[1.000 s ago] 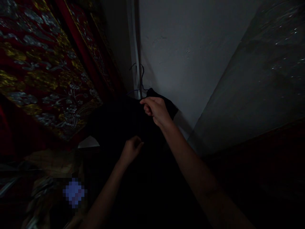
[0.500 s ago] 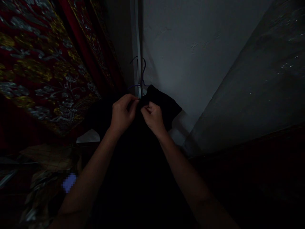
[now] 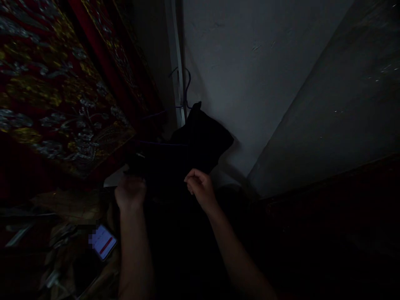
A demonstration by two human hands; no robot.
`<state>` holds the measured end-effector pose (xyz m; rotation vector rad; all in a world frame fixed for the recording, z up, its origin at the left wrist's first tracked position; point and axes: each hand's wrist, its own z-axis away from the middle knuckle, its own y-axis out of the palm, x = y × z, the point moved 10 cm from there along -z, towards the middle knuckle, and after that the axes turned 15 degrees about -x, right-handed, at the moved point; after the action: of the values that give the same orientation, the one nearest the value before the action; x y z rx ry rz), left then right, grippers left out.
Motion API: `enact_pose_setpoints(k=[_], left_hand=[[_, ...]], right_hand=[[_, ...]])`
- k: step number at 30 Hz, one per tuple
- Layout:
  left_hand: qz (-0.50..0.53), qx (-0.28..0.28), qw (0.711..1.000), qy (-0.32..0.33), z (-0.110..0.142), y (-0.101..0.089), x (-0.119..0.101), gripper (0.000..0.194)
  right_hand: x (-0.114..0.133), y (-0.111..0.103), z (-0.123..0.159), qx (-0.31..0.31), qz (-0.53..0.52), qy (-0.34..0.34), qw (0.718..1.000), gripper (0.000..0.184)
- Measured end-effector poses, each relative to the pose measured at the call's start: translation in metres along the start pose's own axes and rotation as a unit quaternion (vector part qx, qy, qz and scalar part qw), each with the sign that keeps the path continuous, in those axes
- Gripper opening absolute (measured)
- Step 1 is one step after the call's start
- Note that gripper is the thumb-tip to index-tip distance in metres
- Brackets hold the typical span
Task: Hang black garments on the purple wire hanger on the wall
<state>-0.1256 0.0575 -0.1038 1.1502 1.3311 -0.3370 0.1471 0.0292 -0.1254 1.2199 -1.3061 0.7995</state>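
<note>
A black garment point(image 3: 193, 141) hangs on a thin blue wire hanger point(image 3: 184, 89) whose hook sits by a white vertical pipe point(image 3: 175, 62) in the wall corner. My left hand point(image 3: 130, 192) is closed on the garment's dark left edge, slightly blurred. Pinched on the cloth lower down, near the middle, is my right hand point(image 3: 199, 186). The scene is very dark, and the lower part of the garment merges with the shadow.
A red hanging cloth with gold and silver embroidery point(image 3: 59, 87) fills the left. A lit phone screen point(image 3: 103, 241) lies among crumpled things at lower left. A pale wall point(image 3: 250, 62) stands behind; a dark grey surface point(image 3: 337, 108) slopes on the right.
Both hands have dropped from the hanger's neck to lower on the garment and moved apart. The garment's top now stands free, and the hanger has swung slightly.
</note>
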Motion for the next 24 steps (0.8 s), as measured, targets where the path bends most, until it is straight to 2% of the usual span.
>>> enact_pose_setpoints(k=[2, 4, 5, 8, 11, 13, 15, 17, 18, 20, 22, 24], left_hand=[[0.044, -0.019, 0.992, -0.115, 0.023, 0.004, 0.04, 0.029], [0.063, -0.015, 0.983, -0.174, 0.044, 0.019, 0.057, 0.022], [0.067, -0.01, 0.982, -0.177, 0.052, 0.029, 0.057, 0.02], [0.068, 0.011, 0.989, -0.129, 0.075, 0.056, 0.038, 0.021], [0.012, 0.068, 0.997, -0.046, 0.105, 0.085, 0.017, 0.023], [-0.054, 0.12, 0.991, 0.034, 0.124, 0.103, 0.002, 0.024], [-0.123, 0.148, 0.973, 0.127, 0.136, 0.114, -0.013, 0.024], [-0.169, 0.163, 0.952, 0.195, 0.138, 0.119, -0.023, 0.021], [-0.175, 0.187, 0.945, 0.202, 0.137, 0.121, -0.023, 0.02], [-0.168, 0.28, 0.932, 0.158, 0.139, 0.127, -0.007, 0.029], [-0.175, 0.376, 0.904, 0.099, 0.146, 0.128, 0.02, 0.037], [-0.232, 0.43, 0.87, 0.07, 0.151, 0.122, 0.048, 0.039]], right_hand=[[-0.011, -0.018, -0.001, -0.042, -0.007, 0.009, 0.999, 0.012], [-0.016, -0.038, -0.006, -0.084, 0.018, -0.006, 0.996, 0.014], [-0.016, -0.046, -0.009, -0.099, 0.035, -0.014, 0.994, 0.015], [-0.007, -0.054, -0.007, -0.1, 0.064, -0.036, 0.992, 0.016], [0.015, -0.028, 0.008, 0.001, 0.058, -0.08, 0.995, 0.03], [0.028, -0.013, 0.016, 0.05, 0.047, -0.102, 0.992, 0.039], [0.036, -0.01, 0.016, 0.06, 0.044, -0.108, 0.991, 0.032], [0.041, -0.011, 0.009, 0.08, 0.073, -0.102, 0.989, 0.018], [0.043, -0.012, 0.006, 0.104, 0.099, -0.097, 0.985, 0.015], [0.052, -0.013, -0.001, 0.158, 0.15, -0.096, 0.971, 0.014], [0.072, -0.014, -0.008, 0.206, 0.176, -0.123, 0.954, 0.015], [0.099, -0.016, -0.021, 0.211, 0.178, -0.183, 0.944, 0.021]])
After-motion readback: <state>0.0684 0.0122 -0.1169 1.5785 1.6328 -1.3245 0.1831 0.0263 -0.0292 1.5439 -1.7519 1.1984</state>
